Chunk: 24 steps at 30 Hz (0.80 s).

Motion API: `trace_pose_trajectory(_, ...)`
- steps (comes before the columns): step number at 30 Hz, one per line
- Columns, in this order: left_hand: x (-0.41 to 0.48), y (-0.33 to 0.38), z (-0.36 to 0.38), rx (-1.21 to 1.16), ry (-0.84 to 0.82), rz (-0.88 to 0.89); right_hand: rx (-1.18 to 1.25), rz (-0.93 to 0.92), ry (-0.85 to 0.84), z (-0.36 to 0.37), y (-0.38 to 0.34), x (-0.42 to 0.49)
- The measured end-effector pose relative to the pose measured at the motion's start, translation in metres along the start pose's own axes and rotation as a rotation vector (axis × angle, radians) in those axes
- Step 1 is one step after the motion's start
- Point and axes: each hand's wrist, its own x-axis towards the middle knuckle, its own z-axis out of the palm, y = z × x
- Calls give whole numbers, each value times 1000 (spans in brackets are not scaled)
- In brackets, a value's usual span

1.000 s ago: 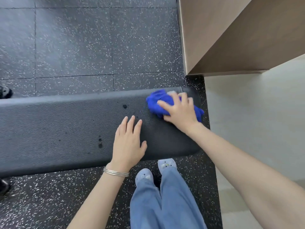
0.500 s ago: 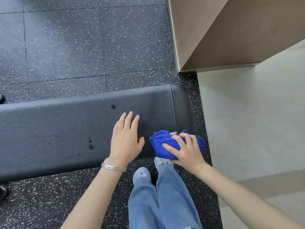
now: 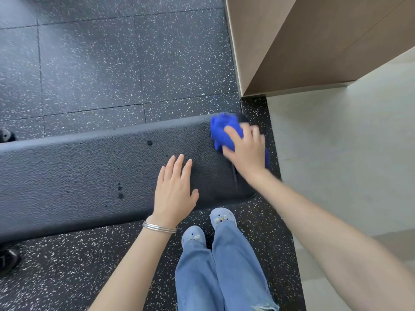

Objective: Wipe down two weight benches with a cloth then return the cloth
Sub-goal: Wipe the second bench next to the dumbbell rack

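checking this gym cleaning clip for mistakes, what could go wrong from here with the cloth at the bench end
1. The blue cloth under the right hand sits at the far corner of the bench, partly past its edge; a fast stroke could drop it onto the floor.
2. The dark spots lie left of the left hand, away from the cloth, and may get skipped.
3. The left hand rests flat on the bench, so that patch may go unwiped.
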Motion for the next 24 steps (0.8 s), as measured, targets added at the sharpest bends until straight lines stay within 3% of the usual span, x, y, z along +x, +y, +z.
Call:
trace_pose_trajectory(6,-25,-13,6,6,-48,-80,76,-245,-160,9,32,-143)
trace_pose_trajectory(13,-46,-35,-10,-25,5,-160,153,-62,-45,-21,-21,-38)
trace_pose_trajectory(20,-61,-106,-11,-36,35,-274,62,229,-114,15,-119,37)
trace_pose_trajectory(22,-65,-133,-13,-21,33,-295,49,191,-85,27,-155,31)
trace_pose_trajectory(24,-72,-160,-15,-6,37,-298,6,34,-64,36,-190,13)
